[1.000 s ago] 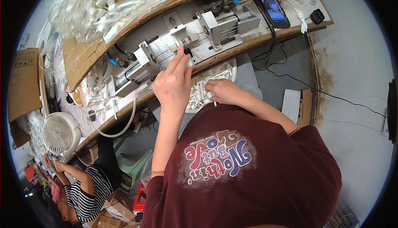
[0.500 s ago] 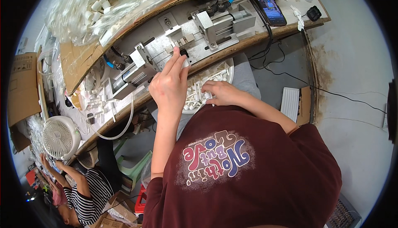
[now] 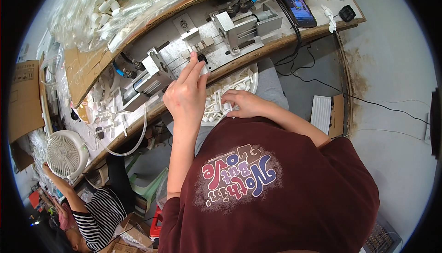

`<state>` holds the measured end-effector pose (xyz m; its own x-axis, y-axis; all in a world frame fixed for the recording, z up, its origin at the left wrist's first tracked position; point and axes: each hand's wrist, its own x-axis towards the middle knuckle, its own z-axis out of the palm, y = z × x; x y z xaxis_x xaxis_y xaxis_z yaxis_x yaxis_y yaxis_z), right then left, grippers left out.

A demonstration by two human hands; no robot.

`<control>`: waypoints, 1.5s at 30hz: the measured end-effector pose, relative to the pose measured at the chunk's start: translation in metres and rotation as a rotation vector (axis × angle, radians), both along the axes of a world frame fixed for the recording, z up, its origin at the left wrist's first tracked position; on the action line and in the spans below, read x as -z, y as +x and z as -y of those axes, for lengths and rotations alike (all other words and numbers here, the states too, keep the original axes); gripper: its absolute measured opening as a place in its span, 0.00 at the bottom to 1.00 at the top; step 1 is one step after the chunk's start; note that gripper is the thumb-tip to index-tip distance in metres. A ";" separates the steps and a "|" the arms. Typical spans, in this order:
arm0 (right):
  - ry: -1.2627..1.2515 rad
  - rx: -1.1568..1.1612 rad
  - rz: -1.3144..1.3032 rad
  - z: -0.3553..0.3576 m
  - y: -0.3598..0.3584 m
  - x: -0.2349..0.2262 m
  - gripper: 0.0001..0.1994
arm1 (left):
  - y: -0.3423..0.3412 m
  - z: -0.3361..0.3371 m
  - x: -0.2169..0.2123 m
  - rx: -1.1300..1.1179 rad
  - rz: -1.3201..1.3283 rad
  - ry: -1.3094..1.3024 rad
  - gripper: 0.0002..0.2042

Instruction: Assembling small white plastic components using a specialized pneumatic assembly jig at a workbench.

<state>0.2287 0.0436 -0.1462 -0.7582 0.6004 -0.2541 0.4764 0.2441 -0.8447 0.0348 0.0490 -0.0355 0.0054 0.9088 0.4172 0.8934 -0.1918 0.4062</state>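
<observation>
My left hand (image 3: 186, 94) reaches up to a metal clamping fixture (image 3: 202, 46) on the workbench. Its straight fingers lie close together, with the tips touching the small block at the fixture's middle. Whether a part sits under the fingertips is hidden. My right hand (image 3: 241, 103) rests lower, in a white bowl (image 3: 252, 72) on my lap that is heaped with small white plastic pieces (image 3: 216, 108). Its fingers curl down onto those pieces.
A dark phone (image 3: 299, 4) lies on the bench at the right, with black cables trailing off the edge. A clear bag of white plastic fittings (image 3: 115, 9) fills the back left. A small white fan (image 3: 64, 154), a cardboard box (image 3: 25, 96) and another person in a striped shirt (image 3: 99, 216) are at the left.
My left hand stays at the fixture, its fingertips shifting slightly along the block. My right hand has settled lower into the bowl's pieces.
</observation>
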 end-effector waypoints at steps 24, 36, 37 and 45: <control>0.059 0.045 -0.168 0.003 -0.003 0.012 0.15 | 0.002 0.000 -0.002 -0.004 0.014 -0.011 0.11; 0.023 0.005 -0.055 0.004 -0.002 0.005 0.16 | 0.003 0.001 -0.002 -0.005 0.008 0.012 0.12; 0.021 0.007 -0.055 0.005 -0.002 0.006 0.16 | 0.003 0.001 -0.002 -0.006 0.007 0.010 0.12; -0.003 0.000 -0.023 0.003 -0.002 0.003 0.16 | 0.003 0.000 0.000 -0.001 0.003 0.007 0.11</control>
<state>0.2269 0.0405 -0.1489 -0.7637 0.5998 -0.2388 0.4571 0.2412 -0.8561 0.0374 0.0494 -0.0350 0.0027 0.9060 0.4233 0.8923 -0.1933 0.4079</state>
